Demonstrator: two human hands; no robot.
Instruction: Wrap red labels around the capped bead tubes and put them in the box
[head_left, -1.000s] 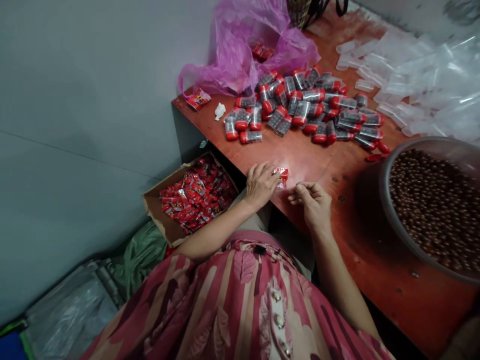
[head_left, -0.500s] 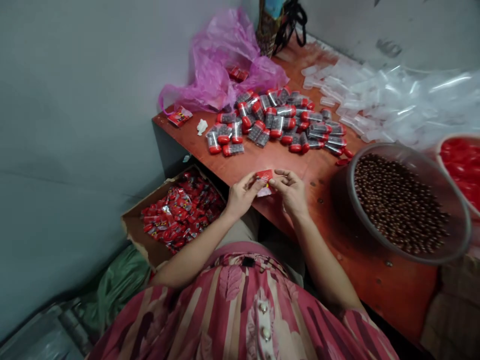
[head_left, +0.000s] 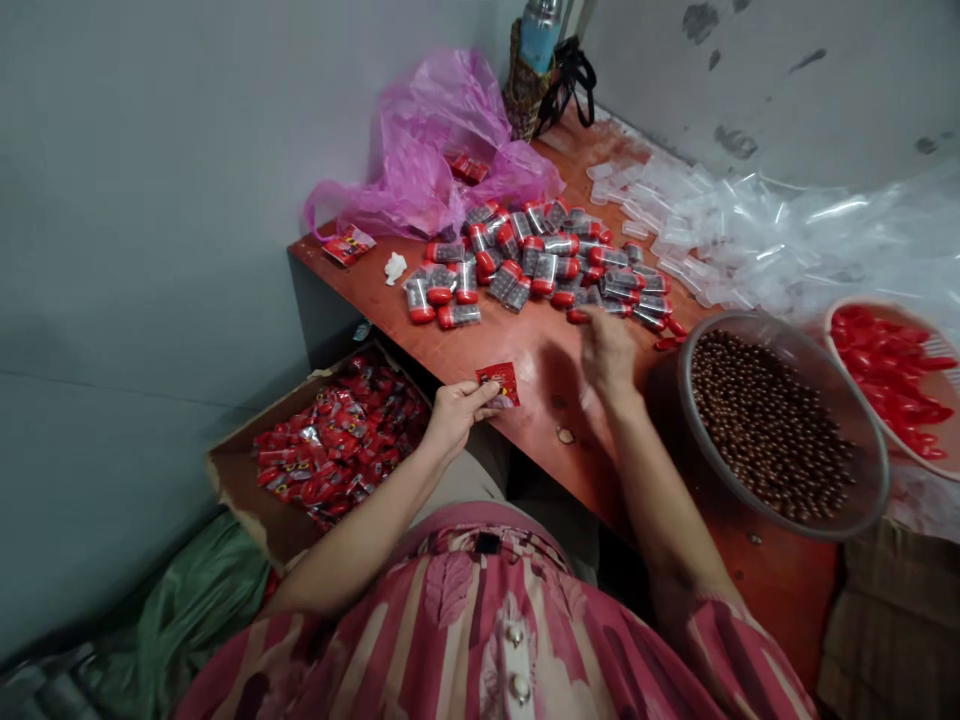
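Observation:
Between thumb and fingers, my left hand point(head_left: 456, 415) pinches a small red printed packet point(head_left: 501, 382) over the table's near edge. My right hand point(head_left: 607, 352) hovers at the near side of a pile of small clear tubes with red caps point(head_left: 546, 272), each filled with dark beads. Its fingertips are close to the pile, blurred and partly turned away, so I cannot tell whether they touch a tube. Left of my lap, a cardboard box point(head_left: 240, 500) holds many red-wrapped pieces point(head_left: 341, 435).
A tub point(head_left: 784, 525) of brown beads stands at the right, beside a basket point(head_left: 838, 318) of red caps. Behind lie empty clear tubes point(head_left: 690, 215). A pink plastic bag point(head_left: 427, 130), red packets point(head_left: 349, 245) and a bottle in a woven holder point(head_left: 525, 90) are at the back.
My right hand has let go of the packet and moved away towards the tube pile. The packet stays in my left hand. The view has shifted slightly.

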